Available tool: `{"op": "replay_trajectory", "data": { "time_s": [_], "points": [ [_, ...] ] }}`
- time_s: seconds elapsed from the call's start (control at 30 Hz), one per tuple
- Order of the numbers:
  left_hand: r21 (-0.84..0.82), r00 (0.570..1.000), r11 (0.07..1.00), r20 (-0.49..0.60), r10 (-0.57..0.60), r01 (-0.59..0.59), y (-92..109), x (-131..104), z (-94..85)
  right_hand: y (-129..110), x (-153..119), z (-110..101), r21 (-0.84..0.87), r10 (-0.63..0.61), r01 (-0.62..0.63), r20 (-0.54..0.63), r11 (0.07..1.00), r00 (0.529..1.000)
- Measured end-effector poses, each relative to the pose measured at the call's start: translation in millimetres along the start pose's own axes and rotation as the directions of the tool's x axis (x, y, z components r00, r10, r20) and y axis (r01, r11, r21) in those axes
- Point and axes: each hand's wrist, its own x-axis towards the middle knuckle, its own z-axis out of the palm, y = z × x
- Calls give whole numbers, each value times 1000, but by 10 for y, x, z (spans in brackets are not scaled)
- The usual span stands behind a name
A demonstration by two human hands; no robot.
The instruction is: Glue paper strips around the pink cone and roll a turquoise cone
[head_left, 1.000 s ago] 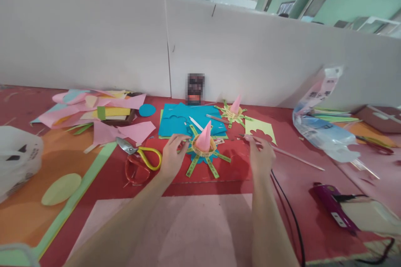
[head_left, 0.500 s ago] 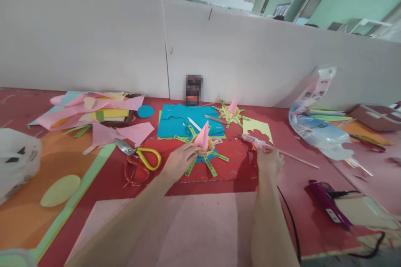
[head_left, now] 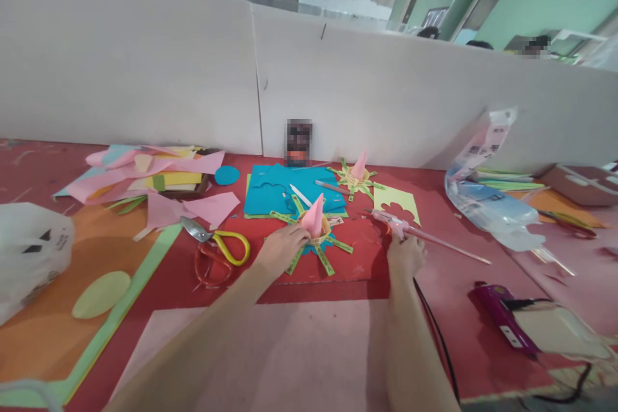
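Observation:
On a red board [head_left: 347, 267], my left hand [head_left: 284, 248] has its fingers closed on the near-left side of a paper flower craft [head_left: 316, 219]. That craft has a pink cone standing in a yellow ring, with printed green strips spreading out over a blue paper base. To its right, my right hand [head_left: 405, 254] grips a pink hot glue gun [head_left: 396, 225]. A long glue stick [head_left: 449, 244] sticks out of the gun's back and its nozzle points to the far left, apart from the craft. A second, similar craft [head_left: 357, 170] stands farther back.
Scissors [head_left: 224, 244] with yellow and red handles lie left of my left hand. Behind are blue paper sheets [head_left: 265, 187] and a white pen [head_left: 300, 195]. A purple device [head_left: 505, 315] with cords is at right. A white partition [head_left: 386, 90] closes the back.
My right hand has moved slightly left with the glue gun, toward the craft. My left hand keeps hold of the craft. The whole view has shifted a little.

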Motion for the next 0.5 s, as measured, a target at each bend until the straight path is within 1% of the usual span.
{"op": "replay_trajectory", "data": {
  "time_s": [0.07, 0.13, 0.23, 0.3, 0.37, 0.43, 0.5],
  "points": [
    [-11, 999, 1000, 31, 21, -20, -13, 48, -44, -2, 3, -13, 23, 1, -1, -17, 1000, 1000],
    [30, 996, 997, 60, 71, -72, -36, 90, -105, -13, 0, -48, 92, -13, 18, -58, 996, 998],
    [221, 984, 962, 104, 142, -162, -93, 131, -204, -41, -39, -142, 254, -58, 83, -104, 964, 993],
    [340, 976, 919, 150, 156, -199, -144, 138, -256, -64, -101, -220, 318, -82, 100, -69, 943, 994],
    [397, 978, 897, 152, 144, -194, -190, 127, -285, -85, -196, -294, 338, -112, 113, -22, 934, 993],
    [415, 982, 892, 127, 139, -180, -215, 106, -288, -98, -320, -352, 360, -164, 148, 13, 921, 986],
    [434, 987, 887, 87, 132, -157, -212, 82, -268, -103, -460, -388, 393, -203, 159, 71, 905, 977]
  ]
}}
